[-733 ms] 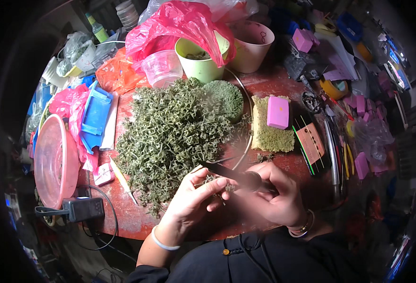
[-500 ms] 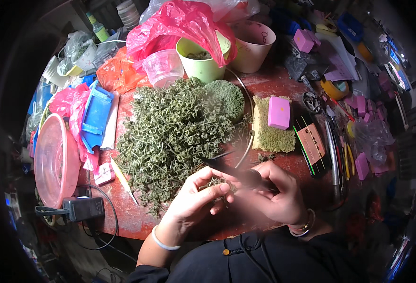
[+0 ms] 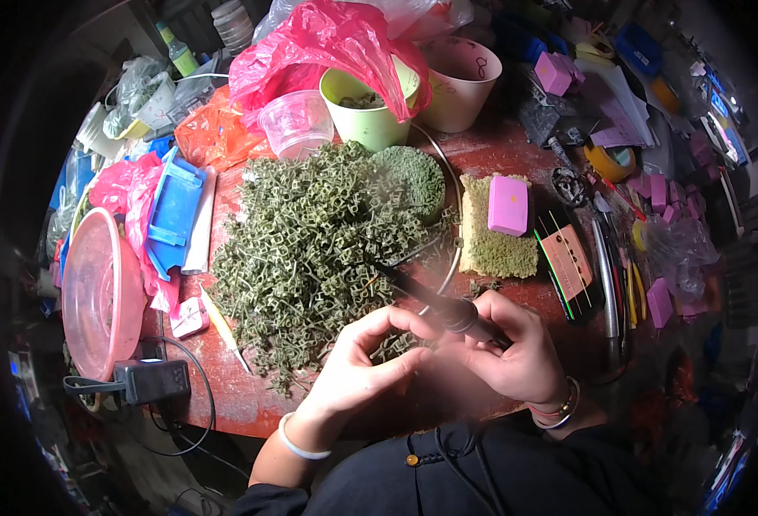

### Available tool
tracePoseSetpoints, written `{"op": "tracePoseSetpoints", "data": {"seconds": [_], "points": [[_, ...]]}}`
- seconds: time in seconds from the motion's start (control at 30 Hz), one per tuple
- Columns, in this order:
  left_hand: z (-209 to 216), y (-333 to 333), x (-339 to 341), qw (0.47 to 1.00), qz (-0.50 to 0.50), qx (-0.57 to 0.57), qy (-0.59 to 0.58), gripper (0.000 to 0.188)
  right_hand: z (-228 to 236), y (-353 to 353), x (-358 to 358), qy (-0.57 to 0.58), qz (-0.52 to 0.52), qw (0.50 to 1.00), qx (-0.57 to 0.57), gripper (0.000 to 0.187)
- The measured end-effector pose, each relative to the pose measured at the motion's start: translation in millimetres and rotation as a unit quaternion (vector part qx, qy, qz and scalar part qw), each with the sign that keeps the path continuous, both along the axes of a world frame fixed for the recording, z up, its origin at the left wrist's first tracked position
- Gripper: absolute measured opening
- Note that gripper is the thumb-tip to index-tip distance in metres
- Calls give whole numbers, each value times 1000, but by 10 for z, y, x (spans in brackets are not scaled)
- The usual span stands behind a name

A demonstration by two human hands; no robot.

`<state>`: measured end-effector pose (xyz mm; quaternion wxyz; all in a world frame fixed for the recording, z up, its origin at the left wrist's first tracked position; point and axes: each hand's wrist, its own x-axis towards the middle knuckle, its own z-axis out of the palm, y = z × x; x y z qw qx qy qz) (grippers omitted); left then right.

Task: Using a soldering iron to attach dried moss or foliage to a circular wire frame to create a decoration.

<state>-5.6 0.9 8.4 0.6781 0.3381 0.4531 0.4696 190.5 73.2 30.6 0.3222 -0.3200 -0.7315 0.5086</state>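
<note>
My right hand (image 3: pixel 521 348) is closed around a dark pen-shaped tool (image 3: pixel 431 303), its narrow end pointing up and left above the heap; a blurred haze hides part of it. My left hand (image 3: pixel 375 357) faces it, thumb and forefinger bent toward each other. Small green pieces (image 3: pixel 399 346) show between those fingers; how they are gripped is partly hidden. Ahead of both hands lies a large heap of small green open-square pieces with thin stems (image 3: pixel 319 232). A round green textured block (image 3: pixel 411 181) sits at the heap's far right side.
To the right are a yellow-green sponge-like block (image 3: pixel 491 258) with a pink block (image 3: pixel 508 206) on it, and slim hand tools (image 3: pixel 607 279). A green cup (image 3: pixel 370 125) stands at the back. Blue tray (image 3: pixel 172 211), pink basin (image 3: pixel 95 297) and black power bank (image 3: pixel 151 381) are left.
My left hand's middle fingers have drawn in out of sight behind the thumb. The right hand and its tool have shifted slightly, the tool's narrow end now lying a little higher over the heap.
</note>
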Motion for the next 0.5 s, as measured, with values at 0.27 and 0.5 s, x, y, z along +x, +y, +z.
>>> {"op": "tracePoseSetpoints", "data": {"seconds": [0.27,0.5], "points": [[-124,13,-69,972,71,-14,-222,19,46,-1,119,-23,-59,998,29,23],[-98,19,-106,958,79,-19,-275,22,-74,-41,338,-115,-104,970,186,31]]}}
